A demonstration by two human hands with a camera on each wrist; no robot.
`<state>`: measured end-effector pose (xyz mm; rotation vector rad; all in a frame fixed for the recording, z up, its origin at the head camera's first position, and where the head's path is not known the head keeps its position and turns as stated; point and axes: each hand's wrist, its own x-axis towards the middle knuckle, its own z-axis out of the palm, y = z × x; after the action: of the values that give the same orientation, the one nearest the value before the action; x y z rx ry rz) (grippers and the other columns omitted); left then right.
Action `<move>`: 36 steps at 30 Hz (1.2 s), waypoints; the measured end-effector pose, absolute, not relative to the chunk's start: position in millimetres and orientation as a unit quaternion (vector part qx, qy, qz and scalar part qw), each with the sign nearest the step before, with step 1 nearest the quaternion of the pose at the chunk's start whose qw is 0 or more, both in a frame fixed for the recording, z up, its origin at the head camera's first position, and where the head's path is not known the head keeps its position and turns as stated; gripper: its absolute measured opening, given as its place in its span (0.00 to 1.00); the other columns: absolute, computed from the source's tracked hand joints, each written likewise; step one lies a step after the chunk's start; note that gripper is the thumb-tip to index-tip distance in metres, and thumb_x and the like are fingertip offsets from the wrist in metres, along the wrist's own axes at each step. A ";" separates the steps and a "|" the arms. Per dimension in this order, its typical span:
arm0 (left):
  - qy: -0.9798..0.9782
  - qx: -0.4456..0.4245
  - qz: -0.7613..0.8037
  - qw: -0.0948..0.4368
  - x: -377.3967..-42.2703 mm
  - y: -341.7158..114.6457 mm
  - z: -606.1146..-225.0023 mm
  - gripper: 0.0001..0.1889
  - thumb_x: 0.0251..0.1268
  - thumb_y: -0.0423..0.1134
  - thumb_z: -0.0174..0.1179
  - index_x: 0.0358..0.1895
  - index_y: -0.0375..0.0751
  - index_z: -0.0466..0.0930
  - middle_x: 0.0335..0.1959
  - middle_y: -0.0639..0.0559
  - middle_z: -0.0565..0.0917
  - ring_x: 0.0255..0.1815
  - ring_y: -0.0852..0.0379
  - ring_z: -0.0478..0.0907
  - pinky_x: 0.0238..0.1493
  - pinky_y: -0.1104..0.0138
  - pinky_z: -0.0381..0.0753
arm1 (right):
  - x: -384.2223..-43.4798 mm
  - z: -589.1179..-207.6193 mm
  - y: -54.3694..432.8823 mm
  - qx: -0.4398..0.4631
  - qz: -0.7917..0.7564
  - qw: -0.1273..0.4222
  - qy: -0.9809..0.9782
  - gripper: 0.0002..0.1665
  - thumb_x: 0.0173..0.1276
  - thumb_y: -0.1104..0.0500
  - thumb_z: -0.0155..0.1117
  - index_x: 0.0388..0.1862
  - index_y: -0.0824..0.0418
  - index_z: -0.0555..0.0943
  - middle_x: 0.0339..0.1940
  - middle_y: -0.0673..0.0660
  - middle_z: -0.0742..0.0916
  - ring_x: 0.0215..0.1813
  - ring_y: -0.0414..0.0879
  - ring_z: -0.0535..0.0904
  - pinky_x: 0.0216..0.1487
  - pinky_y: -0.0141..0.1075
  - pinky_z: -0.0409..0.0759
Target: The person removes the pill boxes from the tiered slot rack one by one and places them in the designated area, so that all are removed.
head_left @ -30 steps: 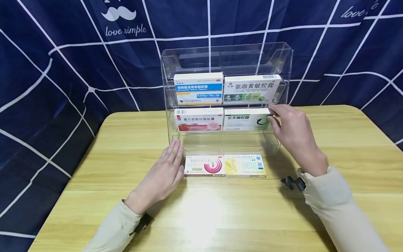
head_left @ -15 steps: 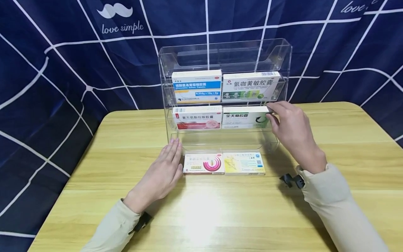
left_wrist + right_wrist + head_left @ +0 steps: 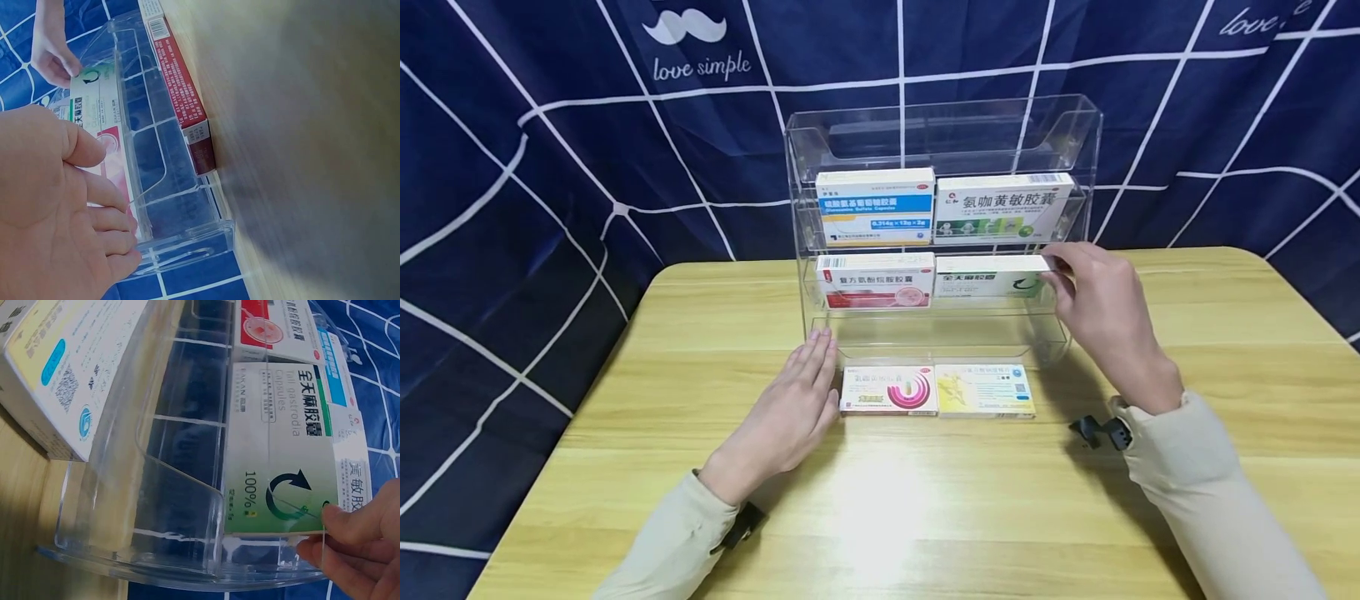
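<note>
A clear tiered rack (image 3: 951,337) holds medicine boxes. With thumb and fingers, my right hand (image 3: 1101,312) pinches the right end of a green-and-white medicine box (image 3: 985,283) in the middle tier; in the right wrist view its thumb (image 3: 356,519) lies at the box's corner. Beside that box stands a red-and-white box (image 3: 876,287). My left hand (image 3: 786,408) has its fingers extended at the rack's lower left, next to a white box with a pink spiral (image 3: 887,390). That box's dark red side (image 3: 178,81) shows in the left wrist view.
A yellow-and-white box (image 3: 985,390) lies beside the pink-spiral box at the rack's front. In the tier above stand a blue-and-white box (image 3: 874,212) and another green-and-white box (image 3: 1003,208). A dark blue grid-patterned cloth (image 3: 700,167) hangs behind the wooden table (image 3: 880,508).
The green-and-white box in my right hand has risen slightly and tipped, its lower edge now above that of the red-and-white box. My left hand stays in place.
</note>
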<state>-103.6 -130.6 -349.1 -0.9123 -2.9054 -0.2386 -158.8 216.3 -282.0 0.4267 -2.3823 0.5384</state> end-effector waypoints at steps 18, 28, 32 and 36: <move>-0.951 -0.296 -0.079 0.041 -104.3 -129.9 -350.5 0.31 0.75 0.42 0.41 0.72 0.23 0.49 0.75 0.32 0.45 0.77 0.39 0.41 0.75 0.51 0.48 | -152.0 -266.3 220.7 0.169 0.307 0.360 -0.865 0.13 0.61 0.78 0.61 0.45 0.77 0.74 0.37 0.69 0.86 0.41 0.31 0.79 0.41 0.12 0.68; -0.950 -0.299 -0.078 0.049 -105.0 -129.5 -352.4 0.31 0.75 0.42 0.42 0.72 0.23 0.50 0.75 0.30 0.48 0.77 0.38 0.43 0.75 0.50 0.49 | -144.9 -258.8 229.3 0.128 0.377 0.387 -0.832 0.11 0.56 0.75 0.68 0.40 0.73 0.83 0.32 0.61 0.87 0.37 0.19 0.78 0.40 0.13 0.75; -0.949 -0.301 -0.077 0.053 -105.1 -129.1 -351.9 0.31 0.75 0.41 0.42 0.72 0.22 0.51 0.75 0.30 0.48 0.77 0.38 0.44 0.75 0.51 0.49 | -139.5 -261.2 235.3 0.100 0.395 0.346 -0.845 0.12 0.57 0.74 0.69 0.41 0.72 0.84 0.30 0.39 0.85 0.36 0.19 0.78 0.37 0.12 0.74; -0.949 -0.300 -0.077 0.053 -104.5 -129.2 -351.4 0.31 0.75 0.41 0.42 0.72 0.22 0.51 0.75 0.30 0.48 0.77 0.38 0.44 0.75 0.51 0.48 | -132.2 -264.9 240.9 0.075 0.416 0.300 -0.855 0.11 0.60 0.72 0.67 0.43 0.71 0.83 0.31 0.33 0.82 0.37 0.21 0.79 0.39 0.13 0.75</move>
<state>-104.5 -129.2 -351.4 -0.9121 -2.8848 -0.2349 -132.2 240.9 -264.9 0.1994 -2.2700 1.1043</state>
